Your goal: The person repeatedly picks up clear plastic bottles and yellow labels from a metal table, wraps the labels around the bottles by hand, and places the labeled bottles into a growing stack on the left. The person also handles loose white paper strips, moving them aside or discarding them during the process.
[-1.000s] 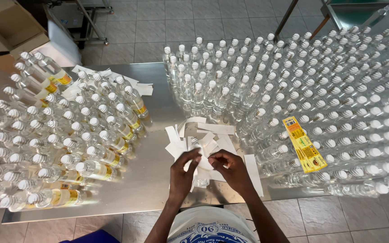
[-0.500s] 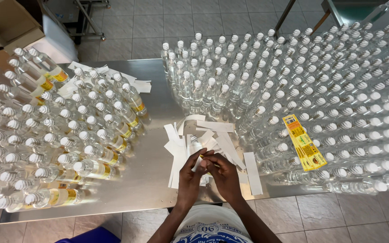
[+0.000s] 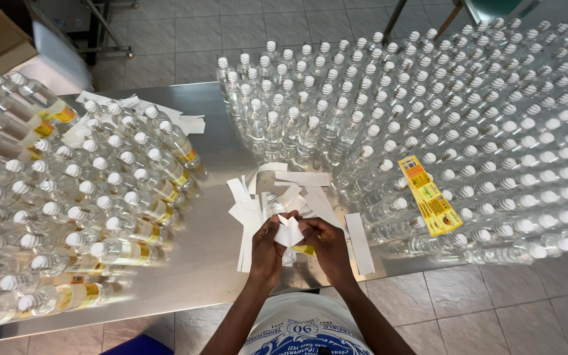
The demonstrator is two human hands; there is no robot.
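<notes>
Two hands, one small label being worked at the bench's near edge.
A white paper label [image 3: 290, 231] is pinched between the fingertips of the left hand [image 3: 265, 246] and right hand [image 3: 327, 242], over loose backing strips [image 3: 310, 197]; it looks light, floppy and easily creased, so it's probably best gripped by the corners.
</notes>
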